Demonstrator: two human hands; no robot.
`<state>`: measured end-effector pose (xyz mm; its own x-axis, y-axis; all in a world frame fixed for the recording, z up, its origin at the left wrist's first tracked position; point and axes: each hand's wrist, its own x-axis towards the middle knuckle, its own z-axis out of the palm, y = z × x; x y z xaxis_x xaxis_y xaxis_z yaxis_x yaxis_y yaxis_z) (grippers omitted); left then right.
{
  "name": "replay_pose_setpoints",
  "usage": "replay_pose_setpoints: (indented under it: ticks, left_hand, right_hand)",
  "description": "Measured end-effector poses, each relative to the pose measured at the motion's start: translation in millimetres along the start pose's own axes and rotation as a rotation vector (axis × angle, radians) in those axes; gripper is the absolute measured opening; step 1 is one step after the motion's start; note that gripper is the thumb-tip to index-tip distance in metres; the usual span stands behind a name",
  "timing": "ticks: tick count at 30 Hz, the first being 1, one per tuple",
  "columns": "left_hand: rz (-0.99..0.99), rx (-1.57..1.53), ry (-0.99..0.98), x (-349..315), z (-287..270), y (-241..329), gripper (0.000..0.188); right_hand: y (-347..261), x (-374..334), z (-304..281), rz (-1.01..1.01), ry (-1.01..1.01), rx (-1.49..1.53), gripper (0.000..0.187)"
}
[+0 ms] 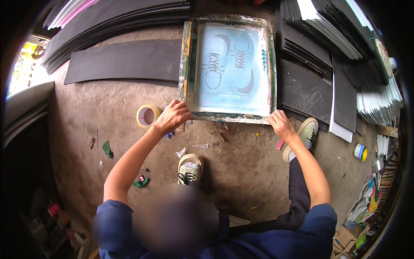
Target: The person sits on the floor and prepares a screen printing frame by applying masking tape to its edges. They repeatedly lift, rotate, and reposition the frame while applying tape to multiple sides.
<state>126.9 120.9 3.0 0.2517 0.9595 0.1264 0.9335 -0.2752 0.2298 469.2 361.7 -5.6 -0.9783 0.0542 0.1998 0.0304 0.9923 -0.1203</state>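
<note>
A screen printing frame [186, 64] with a paint-stained border is in front of me, its pale blue mesh [228, 52] marked with shoe-part outlines. My left hand [174, 115] is closed on the near left corner of the border. At the near right corner, my right hand [280, 124] grips the border in the same way, with the fingertips over its edge. What lies under the frame is mostly hidden by it. A roll of tape [148, 116] sits on the floor just left of my left hand.
Stacks of dark sheets [116, 23] lie at the far left, with a single dark sheet [125, 61] in front. More dark sheets [306, 88] and white sheets [379, 101] are piled at the right. A small tub [360, 152] rests on the concrete floor [241, 172] among scraps.
</note>
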Motion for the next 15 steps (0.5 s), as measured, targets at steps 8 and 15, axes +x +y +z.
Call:
replay_pose_setpoints:
  ticks: [8,15]
  left_hand:
    - [-0.017,0.034,-0.109,6,5,0,0.011]
    - [0.011,0.134,-0.072,-2,7,10,0.013]
  right_hand:
    - [-5,-4,0,-0.015,-0.006,-0.029,0.017]
    - [-16,-27,-1,0.043,-0.022,-0.089,0.036]
